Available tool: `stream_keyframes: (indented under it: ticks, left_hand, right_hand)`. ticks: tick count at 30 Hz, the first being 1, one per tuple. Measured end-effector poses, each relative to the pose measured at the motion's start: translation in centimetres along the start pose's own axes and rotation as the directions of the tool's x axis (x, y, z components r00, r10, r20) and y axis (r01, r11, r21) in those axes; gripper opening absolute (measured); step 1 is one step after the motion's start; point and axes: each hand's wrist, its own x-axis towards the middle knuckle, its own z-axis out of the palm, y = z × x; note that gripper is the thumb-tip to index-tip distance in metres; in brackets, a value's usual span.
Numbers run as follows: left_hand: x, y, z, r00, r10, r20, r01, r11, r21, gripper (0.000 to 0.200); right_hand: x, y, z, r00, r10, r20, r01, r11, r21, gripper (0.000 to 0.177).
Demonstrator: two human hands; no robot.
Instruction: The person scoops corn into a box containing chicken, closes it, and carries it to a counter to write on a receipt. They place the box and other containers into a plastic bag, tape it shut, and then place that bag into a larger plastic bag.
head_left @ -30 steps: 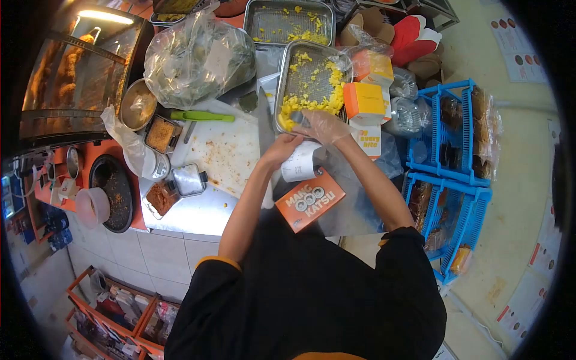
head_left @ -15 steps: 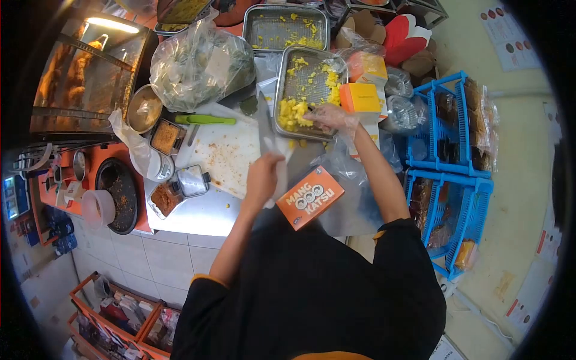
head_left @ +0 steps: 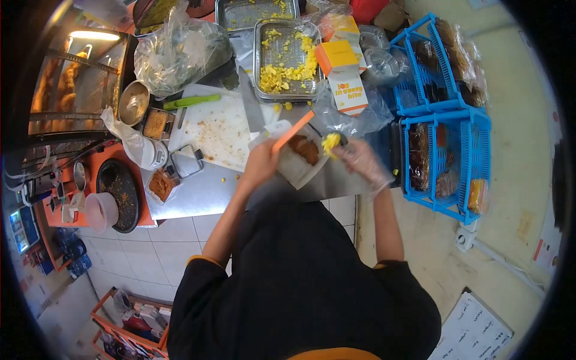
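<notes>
My left hand point(head_left: 261, 161) is closed on the raised orange lid of a paper takeaway box point(head_left: 295, 173). The box stands on the counter just in front of my body, and a browned, fried-looking piece of food point(head_left: 306, 150) lies inside. Over its right side, my right hand point(head_left: 365, 163), in a clear plastic glove, grips a dark spoon point(head_left: 343, 139). Yellow scrambled egg point(head_left: 329, 144) sits on the spoon's end. More egg lies in a metal tray point(head_left: 257, 57) behind the box.
A large knife point(head_left: 249, 99) lies along the right edge of a white cutting board point(head_left: 210, 132) strewn with crumbs. Blue baskets point(head_left: 447, 108) stand to the right. Orange-yellow boxes point(head_left: 336, 57) sit beside the tray. At left are small metal containers point(head_left: 158, 124) and a lit food warmer point(head_left: 78, 90).
My right hand has come from the egg tray toward me, bringing egg on the spoon. The closed box is now open, its lid held up by my left hand. The view has shifted.
</notes>
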Motion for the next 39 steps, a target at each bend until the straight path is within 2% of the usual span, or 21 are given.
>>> stream_keyframes:
  ticks: [3, 5, 6, 7, 9, 10, 11, 12, 14, 15, 16, 19, 22, 23, 24, 25, 28, 31, 33, 36, 39]
  left_hand:
    - [0.3, 0.4, -0.8, 0.999, 0.01, 0.045, -0.011, 1.0, 0.025, 0.027]
    - [0.3, 1.0, -1.0, 0.998, -0.003, 0.066, 0.002, 1.0, 0.019, 0.028]
    - [0.2, 1.0, -1.0, 0.998, 0.005, 0.067, -0.005, 1.0, -0.002, 0.028]
    - [0.2, 1.0, -0.9, 0.998, 0.018, 0.068, -0.017, 1.0, -0.022, 0.028]
    - [0.0, 0.7, -0.7, 0.996, 0.087, 0.03, -0.082, 0.989, -0.121, 0.031]
    - [-0.3, 0.8, -0.7, 0.993, 0.121, 0.013, -0.117, 0.978, -0.173, 0.034]
    - [-0.6, 0.9, -0.9, 0.992, 0.127, -0.021, -0.129, 0.984, -0.123, 0.04]
    - [-0.9, 1.1, -0.9, 0.988, 0.148, -0.04, -0.151, 0.985, -0.081, 0.046]
    - [-1.5, 1.4, -0.5, 0.979, 0.2, -0.041, -0.202, 0.978, -0.06, 0.059]
    - [-1.6, 1.6, -0.3, 0.975, 0.217, -0.044, -0.22, 0.973, -0.075, 0.066]
    - [-2.0, 1.9, -0.1, 0.975, 0.22, -0.038, -0.222, 0.973, -0.06, 0.066]
    - [-2.4, 3.3, 0.1, 0.973, 0.228, -0.045, -0.229, 0.973, -0.033, 0.068]
    - [-2.8, 4.4, 0.0, 0.969, 0.244, -0.046, -0.247, 0.966, -0.077, 0.068]
    - [-2.8, 5.1, -0.2, 0.97, 0.24, -0.042, -0.242, 0.967, -0.077, 0.067]
    - [-2.6, 5.5, -0.2, 0.972, 0.231, -0.047, -0.234, 0.969, -0.074, 0.066]
    - [-2.5, 5.7, -0.3, 0.967, 0.252, -0.039, -0.254, 0.964, -0.083, 0.064]
    - [-2.0, 5.8, -1.2, 0.953, 0.289, -0.089, -0.297, 0.951, -0.09, 0.058]
    - [-1.8, 4.7, -1.1, 0.945, 0.297, -0.139, -0.315, 0.941, -0.125, 0.054]
    - [-1.9, 3.6, -1.6, 0.957, 0.248, -0.153, -0.273, 0.946, -0.175, 0.052]
    - [-2.6, 3.7, -2.7, 0.965, 0.14, -0.22, -0.199, 0.942, -0.272, 0.051]
    - [-3.6, 4.0, -2.5, 0.951, 0.15, -0.269, -0.163, 0.986, -0.029, 0.057]
  right_hand:
    - [0.2, 5.1, 5.8, 0.93, -0.22, -0.294, 0.136, 0.951, -0.279, 0.049]
    - [2.2, 9.2, 10.5, 0.863, -0.33, -0.383, 0.025, 0.784, -0.62, 0.057]
    - [2.4, 9.2, 11.4, 0.839, -0.355, -0.413, -0.016, 0.743, -0.67, 0.062]
    - [2.5, 8.7, 12.2, 0.812, -0.379, -0.443, -0.062, 0.699, -0.712, 0.067]
    - [1.4, 7.1, 12.8, 0.795, -0.341, -0.502, -0.063, 0.777, -0.627, 0.074]
    - [-0.5, 3.2, 11.8, 0.85, -0.155, -0.503, -0.092, 0.897, -0.432, 0.065]
    - [-0.2, 1.7, 11.2, 0.709, -0.416, -0.569, 0.154, 0.879, -0.451, 0.064]
    - [0.0, 0.5, 10.2, 0.482, -0.618, -0.622, 0.357, 0.786, -0.505, 0.063]
    - [0.9, -6.4, 6.5, 0.798, -0.317, -0.512, 0.26, 0.948, -0.182, 0.064]
    - [2.9, -7.3, 5.4, 0.748, -0.427, -0.508, 0.315, 0.902, -0.295, 0.067]
    - [2.7, -10.5, 3.2, 0.824, -0.372, -0.428, 0.222, 0.906, -0.36, 0.059]
    - [4.8, -7.1, -0.2, 0.201, -0.823, -0.532, 0.437, 0.561, -0.703, 0.038]
    - [2.2, 4.4, -2.3, 0.411, -0.421, -0.808, 0.268, 0.903, -0.335, 0.027]
    - [1.5, 10.6, -4.4, 0.416, -0.427, -0.803, -0.062, 0.867, -0.494, 0.03]
    - [1.1, 15.9, -5.8, 0.313, -0.344, -0.885, -0.262, 0.865, -0.428, 0.027]
    - [1.3, 21.9, -7.4, -0.045, -0.567, -0.822, -0.371, 0.774, -0.514, 0.021]
    - [0.0, 31.2, -12.7, -0.022, -0.493, -0.87, -0.586, 0.711, -0.388, 0.04]
    - [1.2, 41.9, -17.5, -0.025, -0.572, -0.82, -0.41, 0.753, -0.514, 0.04]
    - [1.5, 44.8, -18.9, 0.169, -0.553, -0.816, -0.123, 0.809, -0.575, 0.036]
    - [-0.7, 36.1, -17.0, 0.236, -0.421, -0.876, -0.327, 0.815, -0.479, 0.034]
    - [-2.8, 26.1, -14.2, 0.303, -0.289, -0.908, -0.537, 0.735, -0.413, 0.031]
